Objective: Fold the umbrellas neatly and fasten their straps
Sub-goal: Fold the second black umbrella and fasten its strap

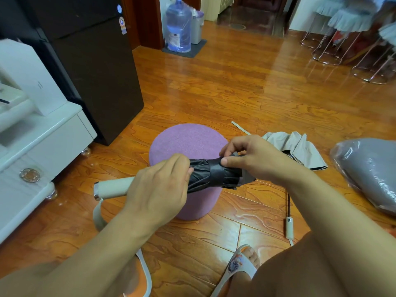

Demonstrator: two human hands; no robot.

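A folded umbrella [211, 175] with black rolled canopy and a cream handle [113, 187] lies level in front of me, above a purple stool. My left hand [160, 187] grips it where the handle meets the canopy. My right hand [255, 159] pinches the black strap wrapped round the canopy, thumb pressing on the band. A wrist loop hangs from the handle's end. A second umbrella [300, 150], beige and unfolded, lies on the floor to the right, its shaft and cream handle [289, 227] pointing toward me.
The round purple stool [188, 140] stands on the wooden floor under the umbrella. A white cabinet [42, 146] and a dark fridge [92, 67] are at the left. A plastic-wrapped grey cushion [368, 170] lies at the right. My sandalled foot [242, 262] is below.
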